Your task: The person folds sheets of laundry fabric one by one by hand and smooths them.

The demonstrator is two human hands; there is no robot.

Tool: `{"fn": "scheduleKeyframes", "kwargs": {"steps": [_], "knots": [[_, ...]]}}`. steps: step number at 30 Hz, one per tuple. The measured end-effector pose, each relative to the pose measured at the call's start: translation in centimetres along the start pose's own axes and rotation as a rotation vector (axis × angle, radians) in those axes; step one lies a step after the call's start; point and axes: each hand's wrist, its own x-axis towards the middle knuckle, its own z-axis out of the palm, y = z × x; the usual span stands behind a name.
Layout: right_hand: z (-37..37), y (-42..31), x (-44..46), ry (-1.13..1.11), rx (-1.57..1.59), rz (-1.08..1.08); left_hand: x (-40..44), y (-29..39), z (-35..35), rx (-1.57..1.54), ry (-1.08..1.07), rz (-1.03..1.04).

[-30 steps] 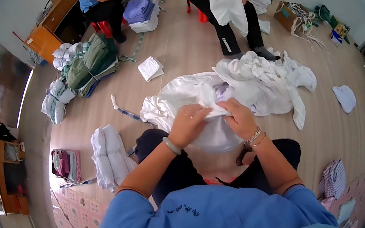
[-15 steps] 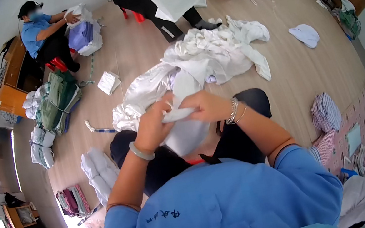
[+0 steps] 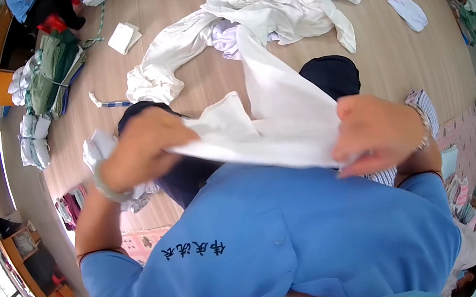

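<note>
A white cloth (image 3: 295, 132) is stretched between my hands in front of my chest, its top edge pulled nearly straight. My left hand (image 3: 146, 145), blurred by motion, grips one end at the left. At the other end, my right hand (image 3: 380, 131) has its fingers closed on the corner. From the middle, the cloth runs forward over my knees toward a heap of crumpled white linen (image 3: 283, 2) on the floor. Whether the cloth is joined to that heap is unclear. A pale lilac cloth (image 3: 226, 37) shows under the heap's near side.
A folded white cloth (image 3: 124, 38) lies left of the heap, a loose white piece (image 3: 409, 13) to the right. Tied bundles of green (image 3: 56, 72) and white textiles (image 3: 35, 138) line the left side. A co-worker's legs (image 3: 54, 9) show at the upper left.
My hands have moved far apart and closer to my body, spreading the cloth that was bunched between them. The view has tilted down, so the heap sits higher in it.
</note>
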Motion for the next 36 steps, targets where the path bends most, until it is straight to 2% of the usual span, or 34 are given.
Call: {"fn": "scheduleKeyframes", "kwargs": {"steps": [2, 4, 5, 6, 7, 8, 10, 12, 13, 14, 15, 16, 17, 19, 20, 22, 24, 26, 27, 29, 31, 33, 34, 35, 36], "knots": [[1.9, 4.0, 0.1, -0.239, -0.242, 0.471, 0.2, 2.9, -5.0, 0.009, -0.012, -0.171], [2.4, 10.1, 0.0, -0.175, -0.346, 0.51, 0.5, 6.7, -9.5, 0.337, 0.004, 0.091], [3.3, 10.6, -0.1, -0.166, -0.37, 0.509, 0.4, 7.7, -9.9, 0.414, -0.003, 0.081], [4.3, 10.9, -0.3, -0.072, -0.526, 0.438, 0.1, 8.7, -9.8, 0.507, -0.003, 0.082], [4.4, 11.1, -0.5, 0.019, -0.68, 0.362, -1.8, 10.0, -10.5, 0.688, 0.21, 0.087], [2.5, 11.7, -0.2, 0.007, -0.699, 0.393, -3.6, 10.0, -12.7, 0.861, 0.431, 0.093], [-2.0, 13.3, 0.8, 0.083, -0.723, 0.39, -4.3, 7.4, -19.6, 0.843, 0.426, -0.051], [-5.1, 15.5, -0.2, 0.308, -0.73, 0.433, -6.2, 4.2, -22.8, 0.827, 0.384, -0.462], [-7.5, 20.3, -1.9, 0.449, -0.764, 0.458, -6.1, 1.2, -23.2, 0.899, 0.325, -0.454], [-9.7, 21.7, -2.6, 0.602, -0.611, 0.468, -6.2, -1.9, -23.0, 0.954, 0.252, -0.46], [-12.7, 18.5, -1.5, 0.727, -0.548, 0.658, -5.1, -3.7, -23.2, 0.899, 0.242, -0.665], [-15.7, 24.4, -4.3, 0.825, -0.808, 0.404, -5.0, -6.5, -23.8, 1.084, 0.267, -0.595], [-17.7, 24.8, -5.3, 0.821, -0.59, 0.679, -5.9, -9.3, -25.5, 1.041, 0.154, -0.594], [-22.2, 27.2, -8.1, 0.977, -0.888, 0.832, -5.1, -13.1, -27.6, 1.068, 0.363, -0.662], [-21.8, 25.7, -8.2, 0.976, -0.889, 0.834, -5.7, -14.1, -27.6, 1.068, 0.485, -0.666], [-22.1, 21.4, -9.3, 1.1, -0.815, 1.007, -6.9, -16.6, -30.7, 1.169, 0.558, -0.586], [-22.3, 19.3, -11.3, 1.176, -0.867, 0.971, -7.3, -16.1, -32.2, 1.29, 0.614, -0.469], [-22.5, 16.5, -13.2, 1.352, -0.874, 0.869, -7.7, -14.9, -32.4, 1.041, 0.883, -0.593], [-21.8, 14.4, -14.0, 1.443, -0.822, 0.816, -8.0, -13.3, -31.3, 1.041, 0.877, -0.598], [-17.0, 8.3, -12.3, 1.603, -0.486, 0.634, -7.8, -7.6, -27.1, 0.589, 1.102, -0.521], [-13.9, 7.4, -15.8, 1.468, -0.522, 0.642, -9.8, -3.4, -22.4, 0.419, 1.119, -0.565], [-10.1, 8.3, -20.2, 1.284, -0.729, 0.774, -17.1, -5.0, -21.7, 1.002, 0.647, -0.652], [-7.7, 10.1, -23.0, 1.298, -0.519, 0.749, -17.0, -4.2, -16.8, 0.501, 0.986, -0.689], [-5.3, 11.2, -24.8, 1.301, -0.31, 0.719, -19.4, -5.7, -14.4, 0.454, 0.95, -0.628], [-2.9, 10.5, -24.3, 1.185, -0.43, 0.797, -20.3, -5.4, -11.8, 0.301, 0.88, -0.696]]}}
